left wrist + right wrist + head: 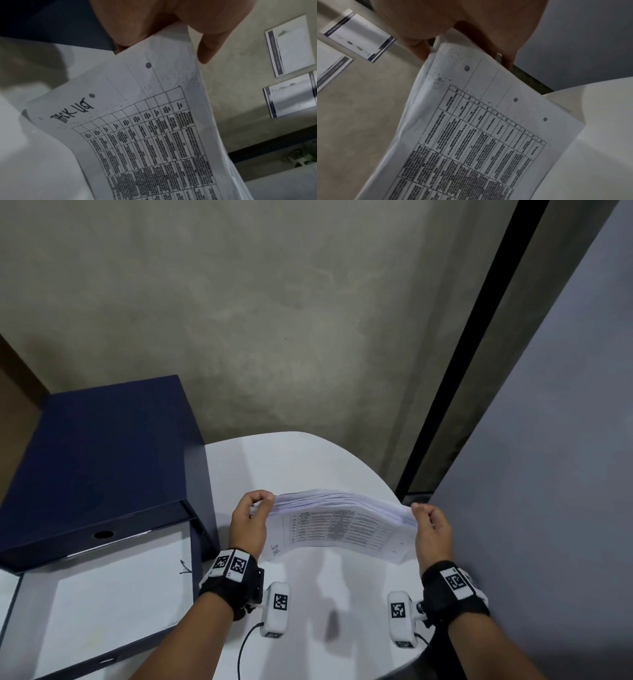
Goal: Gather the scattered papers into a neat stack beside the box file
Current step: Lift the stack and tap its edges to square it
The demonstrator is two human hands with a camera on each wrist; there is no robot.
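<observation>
A bundle of white printed papers [337, 525] with a table on the near sheet stands on its long edge on the white table [294, 460]. My left hand [251, 515] grips its left end and my right hand [428, 525] grips its right end. The sheets fan a little along the top. The left wrist view shows the near sheet [145, 135] with handwriting and punch holes under my fingers [205, 51]. From the right wrist, the same bundle [479, 135] is pinched at its top. The dark blue box file [102, 460] stands open at the left, close to my left hand.
A white sheet [120, 594] lies in the box file's open lid. A rough grey wall [274, 320] rises behind the table and a grey partition [548, 474] stands at the right. Two framed notices [289, 70] hang on the wall. The table's curved edge runs just beyond my right hand.
</observation>
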